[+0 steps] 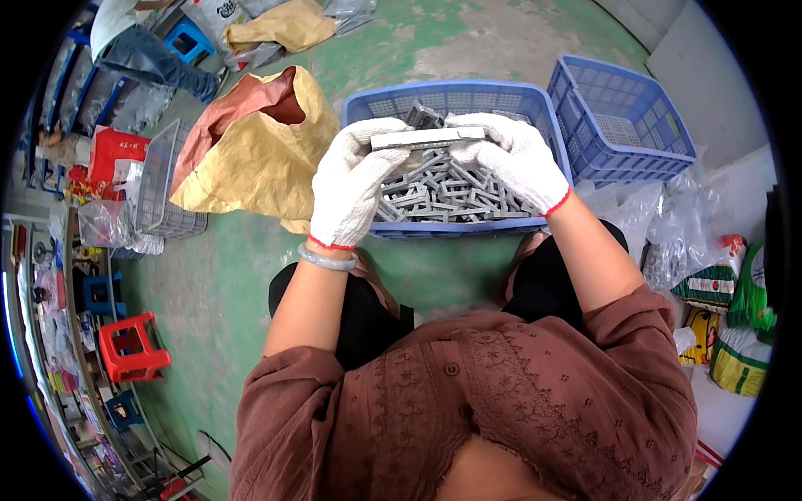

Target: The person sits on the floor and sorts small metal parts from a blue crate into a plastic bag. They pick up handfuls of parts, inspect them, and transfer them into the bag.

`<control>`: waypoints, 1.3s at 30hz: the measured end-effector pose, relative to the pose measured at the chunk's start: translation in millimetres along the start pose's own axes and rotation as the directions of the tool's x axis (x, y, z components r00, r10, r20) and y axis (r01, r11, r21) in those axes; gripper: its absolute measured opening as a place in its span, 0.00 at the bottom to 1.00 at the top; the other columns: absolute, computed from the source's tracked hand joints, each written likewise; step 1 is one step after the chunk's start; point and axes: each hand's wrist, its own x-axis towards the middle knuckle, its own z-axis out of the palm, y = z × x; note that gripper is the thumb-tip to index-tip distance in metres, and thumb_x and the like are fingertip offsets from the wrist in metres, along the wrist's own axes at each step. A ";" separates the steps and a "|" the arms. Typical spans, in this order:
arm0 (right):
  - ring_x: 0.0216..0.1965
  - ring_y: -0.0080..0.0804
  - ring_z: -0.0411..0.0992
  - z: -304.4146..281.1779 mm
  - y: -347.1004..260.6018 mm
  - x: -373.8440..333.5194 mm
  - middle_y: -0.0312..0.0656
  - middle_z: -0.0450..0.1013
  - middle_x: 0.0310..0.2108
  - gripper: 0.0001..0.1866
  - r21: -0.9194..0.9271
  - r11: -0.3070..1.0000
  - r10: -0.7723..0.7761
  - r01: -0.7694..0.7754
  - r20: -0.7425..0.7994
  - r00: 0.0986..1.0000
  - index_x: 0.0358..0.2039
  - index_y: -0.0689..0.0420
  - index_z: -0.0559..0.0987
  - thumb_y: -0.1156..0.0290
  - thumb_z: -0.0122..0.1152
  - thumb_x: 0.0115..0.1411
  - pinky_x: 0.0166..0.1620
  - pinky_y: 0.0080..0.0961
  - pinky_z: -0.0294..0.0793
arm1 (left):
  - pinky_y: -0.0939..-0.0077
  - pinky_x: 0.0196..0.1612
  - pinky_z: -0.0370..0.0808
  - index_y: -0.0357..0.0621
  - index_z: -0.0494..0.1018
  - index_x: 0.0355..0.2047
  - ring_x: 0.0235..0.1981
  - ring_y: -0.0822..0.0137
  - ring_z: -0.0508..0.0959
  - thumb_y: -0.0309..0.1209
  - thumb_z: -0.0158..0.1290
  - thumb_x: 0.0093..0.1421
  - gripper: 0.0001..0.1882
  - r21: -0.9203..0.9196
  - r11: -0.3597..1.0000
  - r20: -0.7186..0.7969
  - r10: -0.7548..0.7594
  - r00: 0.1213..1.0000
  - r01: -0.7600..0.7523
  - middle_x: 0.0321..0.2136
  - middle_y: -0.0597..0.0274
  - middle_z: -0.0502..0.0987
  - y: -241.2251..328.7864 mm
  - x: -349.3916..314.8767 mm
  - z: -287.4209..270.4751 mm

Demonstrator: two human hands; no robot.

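Both my hands wear white knitted gloves with red cuffs. My left hand [355, 179] grips one end of a flat, light-grey metal bar-shaped part [428, 138], and my right hand [514, 159] grips its other end. I hold the part level above a blue plastic crate [468, 226]. Inside the crate lies a jumbled heap of grey metal frame-shaped pieces [443, 188], and a darker block-like piece [424, 115] shows behind the held part. My fingertips partly hide the part's ends.
An open yellow paper sack [251, 167] with a reddish lining stands left of the crate. A second blue crate [622, 117] is at the right. Further left are a grey crate [163, 179], a red stool [134, 346] and shelving. Another person's leg [159, 63] shows at upper left.
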 end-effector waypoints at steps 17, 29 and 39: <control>0.51 0.36 0.76 -9.0 40.9 20.9 0.46 0.78 0.51 0.30 -0.204 0.973 0.121 -0.110 0.041 0.992 0.56 0.61 0.77 0.52 0.66 0.60 0.56 0.29 0.72 | 0.76 0.40 0.80 0.33 0.74 0.49 0.35 0.67 0.82 0.22 0.52 0.63 0.14 0.598 0.771 -0.196 0.404 0.894 -0.218 0.41 0.56 0.80 71.9 44.2 -64.3; 0.57 0.46 0.72 -30.7 108.1 37.5 0.50 0.75 0.55 0.33 -0.639 0.740 0.344 -0.209 0.093 0.934 0.56 0.57 0.77 0.49 0.66 0.55 0.60 0.35 0.69 | 0.75 0.53 0.72 0.46 0.77 0.51 0.48 0.64 0.80 0.39 0.55 0.58 0.21 0.980 -0.102 -0.171 0.017 0.985 0.172 0.46 0.61 0.82 112.4 119.8 -199.5; 0.55 0.46 0.75 -23.2 210.6 53.2 0.50 0.76 0.53 0.30 -0.883 0.237 0.669 -0.406 -0.154 0.727 0.54 0.52 0.78 0.57 0.69 0.49 0.56 0.41 0.75 | 0.75 0.51 0.76 0.34 0.78 0.49 0.45 0.68 0.81 0.27 0.63 0.60 0.17 0.888 0.443 -0.092 0.433 0.897 -0.122 0.45 0.54 0.82 62.5 22.0 -70.4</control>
